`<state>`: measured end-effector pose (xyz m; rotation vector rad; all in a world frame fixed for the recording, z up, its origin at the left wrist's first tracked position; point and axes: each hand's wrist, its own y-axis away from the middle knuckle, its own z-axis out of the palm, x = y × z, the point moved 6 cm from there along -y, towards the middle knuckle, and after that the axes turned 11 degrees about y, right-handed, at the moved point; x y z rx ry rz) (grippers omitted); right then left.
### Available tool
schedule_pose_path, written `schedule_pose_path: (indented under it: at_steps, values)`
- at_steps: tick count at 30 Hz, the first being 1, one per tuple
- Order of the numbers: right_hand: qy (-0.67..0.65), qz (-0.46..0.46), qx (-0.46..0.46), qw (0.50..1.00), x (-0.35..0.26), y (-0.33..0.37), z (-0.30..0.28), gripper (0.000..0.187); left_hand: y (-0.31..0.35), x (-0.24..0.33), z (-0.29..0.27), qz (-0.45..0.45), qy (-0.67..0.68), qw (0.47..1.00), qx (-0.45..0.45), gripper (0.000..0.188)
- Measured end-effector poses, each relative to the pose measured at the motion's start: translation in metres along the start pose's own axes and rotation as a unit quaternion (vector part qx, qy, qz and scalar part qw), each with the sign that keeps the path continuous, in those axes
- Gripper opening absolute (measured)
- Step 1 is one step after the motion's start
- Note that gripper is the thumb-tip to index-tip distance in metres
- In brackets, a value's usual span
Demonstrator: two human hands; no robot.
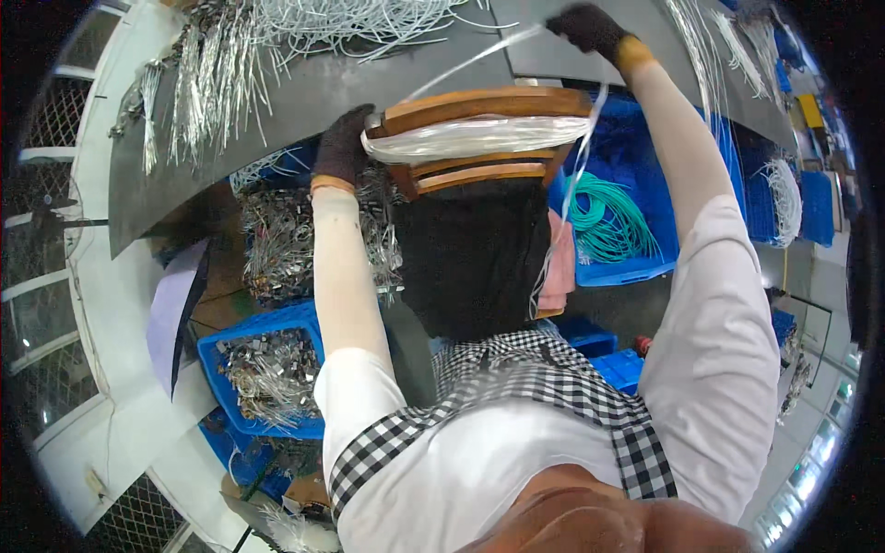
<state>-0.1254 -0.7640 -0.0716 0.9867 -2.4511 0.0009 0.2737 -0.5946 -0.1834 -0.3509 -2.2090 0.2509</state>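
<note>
A wooden chair back (489, 103) stands in front of me, with a thick band of shiny white plastic twine (479, 138) wound around it. My left hand (345, 147), in a dark glove, grips the chair back's left end. Raised at the far right, my right hand (587, 29), also gloved, is closed on a strand of the twine. That strand (479, 61) runs taut from the hand toward the chair's left end. Another loose length (579, 170) hangs down past the chair's right side. Dark cloth (470, 258) covers the seat area.
A grey table (323, 92) beyond the chair bears bundles of white and silvery cables (359, 23). Blue bins flank me: one holds coiled green cables (608, 221), another metal-ended cables (267, 373). Pink cloth (558, 267) hangs by the chair's right side.
</note>
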Motion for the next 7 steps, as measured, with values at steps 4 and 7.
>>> schedule_pose_path:
  at_steps: [4, 7]
  values:
    - [-0.057, 0.076, -0.090, 0.991, -0.003, 0.164, 0.096, 0.031, 0.018, 0.013, 0.002, 0.035, -0.132, 0.991, 0.016, 0.027]
    - [-0.212, 0.180, -0.254, 0.926, -0.043, 0.257, 0.144, 0.036, 0.089, 0.027, 0.009, -0.154, 0.182, 0.953, 0.189, 0.023]
